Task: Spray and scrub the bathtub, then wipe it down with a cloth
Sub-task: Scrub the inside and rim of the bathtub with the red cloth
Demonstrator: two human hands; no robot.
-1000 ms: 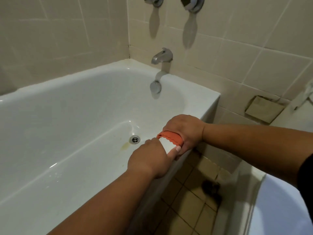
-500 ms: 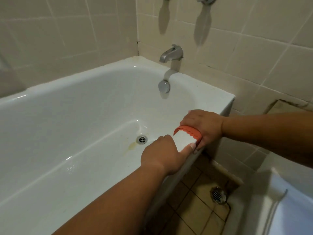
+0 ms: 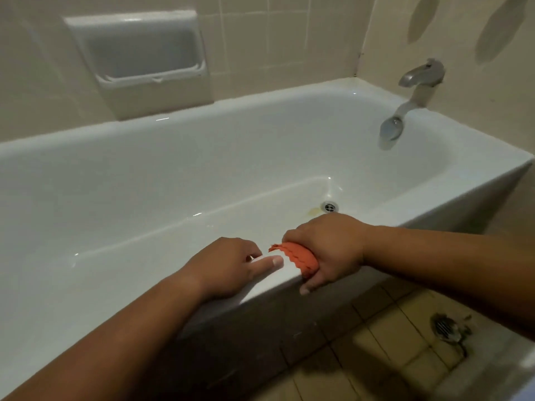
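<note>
The white bathtub [image 3: 173,175] fills the left and middle of the head view. My right hand [image 3: 327,250] presses an orange cloth [image 3: 298,257] with a wavy edge onto the tub's near rim, fingers curled over the rim's outer side. My left hand [image 3: 228,264] rests flat on the same rim just left of the cloth, thumb stretched toward it, holding nothing. Most of the cloth is hidden under my right palm.
A metal spout [image 3: 422,73] juts from the tiled wall at the tub's right end, above the overflow plate [image 3: 390,130]. The drain [image 3: 329,206] has a yellowish stain beside it. A recessed soap holder [image 3: 142,53] sits in the far wall. A floor drain [image 3: 444,327] lies at lower right.
The view has swung left, bringing the soap holder into sight. My left hand has slid left along the rim, away from the cloth, and spread flat. My right hand keeps the cloth on the rim.
</note>
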